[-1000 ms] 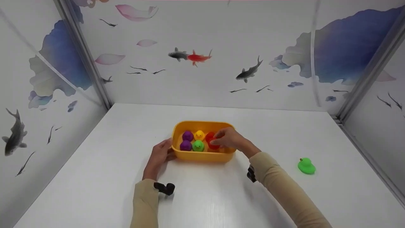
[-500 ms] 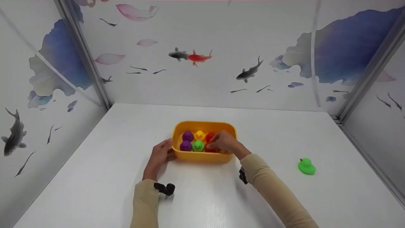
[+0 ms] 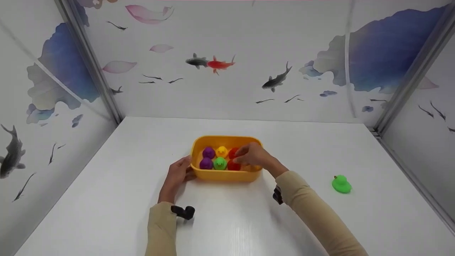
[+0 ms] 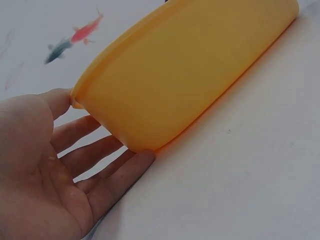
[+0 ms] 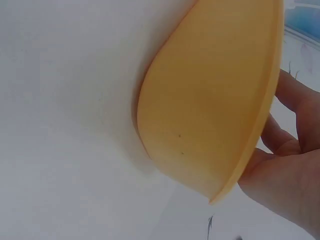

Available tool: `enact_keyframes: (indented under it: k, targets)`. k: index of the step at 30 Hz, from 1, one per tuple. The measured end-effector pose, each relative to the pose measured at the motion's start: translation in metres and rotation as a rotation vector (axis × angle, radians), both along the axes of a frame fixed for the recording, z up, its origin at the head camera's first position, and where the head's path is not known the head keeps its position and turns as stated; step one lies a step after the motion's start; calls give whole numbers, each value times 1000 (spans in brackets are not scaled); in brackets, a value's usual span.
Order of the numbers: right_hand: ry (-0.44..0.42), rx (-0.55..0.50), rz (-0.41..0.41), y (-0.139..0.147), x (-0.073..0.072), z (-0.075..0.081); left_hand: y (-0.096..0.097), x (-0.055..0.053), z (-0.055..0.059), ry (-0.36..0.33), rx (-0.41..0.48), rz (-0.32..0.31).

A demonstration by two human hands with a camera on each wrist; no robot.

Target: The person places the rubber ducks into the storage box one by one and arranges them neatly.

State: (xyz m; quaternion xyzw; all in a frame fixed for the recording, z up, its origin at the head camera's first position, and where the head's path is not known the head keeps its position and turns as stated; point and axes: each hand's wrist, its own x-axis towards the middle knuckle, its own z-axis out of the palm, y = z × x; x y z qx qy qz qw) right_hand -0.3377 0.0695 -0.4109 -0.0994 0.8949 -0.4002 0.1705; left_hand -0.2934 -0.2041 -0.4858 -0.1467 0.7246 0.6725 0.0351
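Note:
A yellow plastic box (image 3: 226,175) sits on the white table with small rubber ducks inside. In the head view two purple ducks (image 3: 206,164) are at its left. A yellow duck (image 3: 221,152) and a green duck (image 3: 220,164) stand in the middle, two red ducks (image 3: 233,166) to their right. My left hand (image 3: 176,175) holds the box's left end, thumb at the rim and fingers against the outer wall (image 4: 112,160). Over the right end hovers my right hand (image 3: 255,155), fingertips close above the red ducks, seemingly holding none. The box wall hides those fingertips in the right wrist view.
Another green duck (image 3: 341,184) lies on the table (image 3: 305,149) to the right, outside the box. White panels with painted fish and leaves (image 3: 213,99) enclose the back and both sides. Both wrists wear black camera mounts (image 3: 183,212).
My right hand lowered a red duck beside the other red one, then let go and drew slightly up and right. The left hand stays on the box. The head view shifted slightly.

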Motion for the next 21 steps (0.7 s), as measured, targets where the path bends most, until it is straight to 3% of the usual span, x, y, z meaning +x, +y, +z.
enact_keyframes:
  k: [13,21]
  targets:
    - [35,-134,30,63,19,14,3,0,-2,-25,-22,0]
    - [127,-112,11,117,46,22,2,1,-1,3,-7,14]
